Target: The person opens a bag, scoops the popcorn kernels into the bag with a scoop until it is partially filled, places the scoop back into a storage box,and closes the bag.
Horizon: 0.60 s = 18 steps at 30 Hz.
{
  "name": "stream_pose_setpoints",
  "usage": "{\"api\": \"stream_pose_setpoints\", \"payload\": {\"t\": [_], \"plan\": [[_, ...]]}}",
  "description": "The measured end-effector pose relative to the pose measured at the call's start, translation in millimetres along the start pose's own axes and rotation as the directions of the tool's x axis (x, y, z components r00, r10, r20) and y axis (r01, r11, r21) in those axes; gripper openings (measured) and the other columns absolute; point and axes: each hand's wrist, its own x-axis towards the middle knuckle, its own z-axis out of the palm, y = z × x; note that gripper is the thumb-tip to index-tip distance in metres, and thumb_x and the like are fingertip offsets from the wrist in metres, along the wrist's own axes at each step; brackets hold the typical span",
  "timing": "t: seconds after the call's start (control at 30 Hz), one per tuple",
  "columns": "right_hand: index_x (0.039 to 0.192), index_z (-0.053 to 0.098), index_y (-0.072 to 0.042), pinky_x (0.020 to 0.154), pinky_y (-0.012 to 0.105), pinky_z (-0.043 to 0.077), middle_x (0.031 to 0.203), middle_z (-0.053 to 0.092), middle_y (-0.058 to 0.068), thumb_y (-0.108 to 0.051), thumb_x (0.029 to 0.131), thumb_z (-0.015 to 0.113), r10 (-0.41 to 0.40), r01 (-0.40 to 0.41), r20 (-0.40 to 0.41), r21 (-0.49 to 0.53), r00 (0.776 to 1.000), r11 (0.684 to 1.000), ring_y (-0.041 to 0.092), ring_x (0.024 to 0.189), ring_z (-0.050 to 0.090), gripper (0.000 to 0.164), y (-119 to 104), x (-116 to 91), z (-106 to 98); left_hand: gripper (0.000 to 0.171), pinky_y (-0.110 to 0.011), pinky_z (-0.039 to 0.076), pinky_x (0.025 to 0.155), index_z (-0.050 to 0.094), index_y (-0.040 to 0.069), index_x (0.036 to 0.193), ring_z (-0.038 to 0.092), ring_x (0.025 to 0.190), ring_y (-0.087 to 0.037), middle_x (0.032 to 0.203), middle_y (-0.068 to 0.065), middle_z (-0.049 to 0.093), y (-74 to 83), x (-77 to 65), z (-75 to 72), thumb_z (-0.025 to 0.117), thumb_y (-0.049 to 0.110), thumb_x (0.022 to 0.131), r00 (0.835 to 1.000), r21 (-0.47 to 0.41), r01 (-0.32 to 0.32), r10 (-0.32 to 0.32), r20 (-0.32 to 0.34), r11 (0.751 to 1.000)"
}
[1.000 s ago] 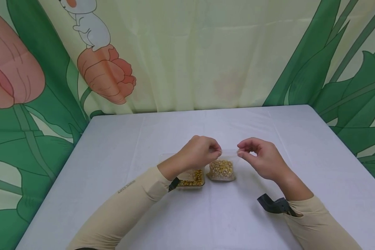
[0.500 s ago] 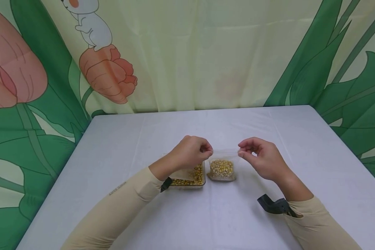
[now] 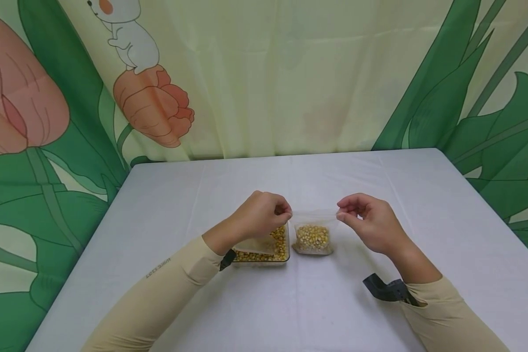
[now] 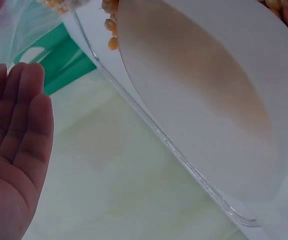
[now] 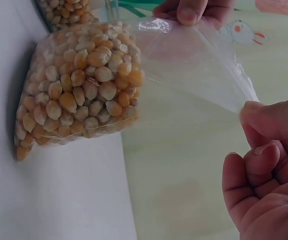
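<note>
A clear zip bag [image 3: 313,237] holding corn kernels [image 5: 84,90] stands on the table, its top edge pulled flat between both hands. My left hand [image 3: 264,212] pinches the bag's upper left corner. At the opposite corner, my right hand [image 3: 369,220] pinches the film between thumb and forefinger; the right wrist view shows this grip with the other fingers curled. Just left of the bag sits a clear rectangular container [image 3: 286,252] of corn kernels, partly behind the left hand. A pale scoop-like piece [image 3: 259,244] lies on those kernels, its far part covered by the hand.
A white cloth covers the table [image 3: 317,303], whose far edge meets a printed curtain [image 3: 268,88]. Both forearms wear beige sleeves, with a black wrist mount [image 3: 389,288] at the right wrist.
My left hand has moved left with its corner of the bag, spreading the top wider and uncovering more of the container. The right hand has stayed nearly still.
</note>
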Motion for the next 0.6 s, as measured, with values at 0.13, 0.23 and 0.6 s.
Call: {"api": "stream_pose_setpoints", "payload": {"t": [0.13, 0.23, 0.6], "plan": [[0.099, 0.067, 0.003, 0.066, 0.015, 0.048, 0.085, 0.068, 0.006, 0.006, 0.087, 0.073, -0.008, 0.009, -0.024, 0.022, 1.0, 1.0, 0.01, 0.074, 0.057, 0.014, -2.5, 0.2, -1.9, 0.011, -0.021, 0.05, 0.068, 0.074, 0.007, 0.092, 0.06, 0.068, -0.004, 0.081, 0.005, 0.07, 1.6, -1.5, -4.4, 0.065, 0.012, 0.097, 0.999, 0.006, -0.03, 0.03, -0.011, 1.0], [0.099, 0.067, 0.004, 0.067, 0.015, 0.048, 0.085, 0.068, 0.005, 0.007, 0.086, 0.073, -0.018, 0.02, -0.038, 0.047, 0.999, 0.999, 0.009, 0.074, 0.057, 0.014, -4.4, 1.6, -4.4, 0.011, -0.022, 0.05, 0.069, 0.073, 0.009, 0.091, 0.061, 0.069, -0.004, 0.082, 0.006, 0.07, 3.5, -1.7, -7.4, 0.065, 0.011, 0.097, 1.0, -0.016, -0.026, 0.025, -0.014, 1.0], [0.1, 0.068, 0.005, 0.066, 0.017, 0.049, 0.086, 0.068, 0.008, 0.004, 0.087, 0.074, 0.019, -0.019, -0.006, 0.039, 1.0, 0.999, 0.01, 0.074, 0.059, 0.015, -0.4, 4.6, -7.6, 0.011, -0.023, 0.05, 0.069, 0.072, 0.01, 0.09, 0.061, 0.071, -0.005, 0.081, 0.007, 0.069, 5.9, 0.3, -8.4, 0.063, 0.01, 0.096, 1.0, -0.042, 0.009, -0.009, 0.003, 0.999]]}}
